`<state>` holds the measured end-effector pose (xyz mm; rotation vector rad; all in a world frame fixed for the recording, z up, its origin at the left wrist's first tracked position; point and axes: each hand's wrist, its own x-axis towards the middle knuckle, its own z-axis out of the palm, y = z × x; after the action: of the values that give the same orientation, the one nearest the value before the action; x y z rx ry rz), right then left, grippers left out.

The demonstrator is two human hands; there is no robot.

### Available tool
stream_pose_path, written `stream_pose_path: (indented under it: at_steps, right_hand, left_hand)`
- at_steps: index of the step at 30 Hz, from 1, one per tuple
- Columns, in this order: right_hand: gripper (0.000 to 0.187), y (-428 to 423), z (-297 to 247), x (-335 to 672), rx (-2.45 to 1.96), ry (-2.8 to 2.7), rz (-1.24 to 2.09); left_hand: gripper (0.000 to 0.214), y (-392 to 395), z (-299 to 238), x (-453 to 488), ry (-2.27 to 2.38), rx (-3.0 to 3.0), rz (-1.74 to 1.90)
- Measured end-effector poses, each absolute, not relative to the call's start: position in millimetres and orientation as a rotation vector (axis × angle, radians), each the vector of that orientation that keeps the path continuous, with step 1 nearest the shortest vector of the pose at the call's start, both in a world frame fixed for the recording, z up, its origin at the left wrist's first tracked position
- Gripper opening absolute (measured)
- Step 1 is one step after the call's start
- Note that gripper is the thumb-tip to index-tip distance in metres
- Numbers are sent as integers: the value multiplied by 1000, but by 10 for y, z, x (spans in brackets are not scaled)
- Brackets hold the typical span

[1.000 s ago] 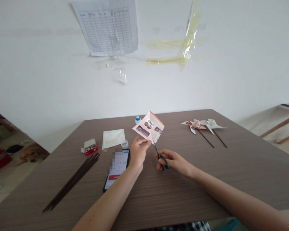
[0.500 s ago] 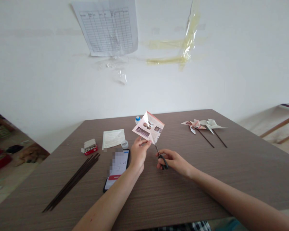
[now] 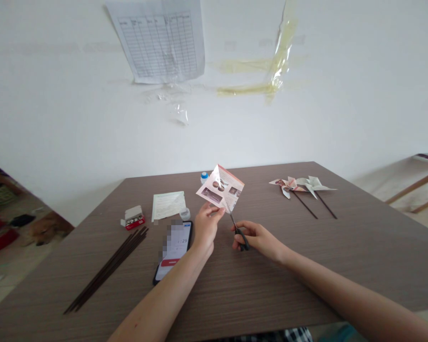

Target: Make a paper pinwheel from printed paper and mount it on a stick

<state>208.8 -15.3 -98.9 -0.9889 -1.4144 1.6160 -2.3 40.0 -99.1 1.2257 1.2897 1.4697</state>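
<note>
My left hand (image 3: 204, 227) pinches the lower corner of a folded square of printed pink-and-white paper (image 3: 220, 188) and holds it up above the table. My right hand (image 3: 257, 237) grips the black handles of a pair of scissors (image 3: 237, 227). The blades point up and meet the paper's lower edge. Both hands hover over the middle of the brown wooden table (image 3: 306, 266).
A phone (image 3: 174, 247) lies left of my left hand. A bundle of dark thin sticks (image 3: 109, 268), a small red-and-white box (image 3: 133, 217), a white sheet (image 3: 168, 205) and a glue bottle (image 3: 204, 177) lie further left and behind. Two paper pinwheels (image 3: 299, 185) lie at back right.
The paper has tilted slightly in my left hand, and the scissor blades have moved a little further into its lower edge. Little else has moved.
</note>
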Motion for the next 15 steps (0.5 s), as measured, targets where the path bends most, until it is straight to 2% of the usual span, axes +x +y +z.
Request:
stream_pose_path:
  at_steps: [15]
  right_hand:
    - [72,-180,-962,2091,-983,-1417,1628]
  left_hand:
    - [11,380,-979,5,1295,1215,1504]
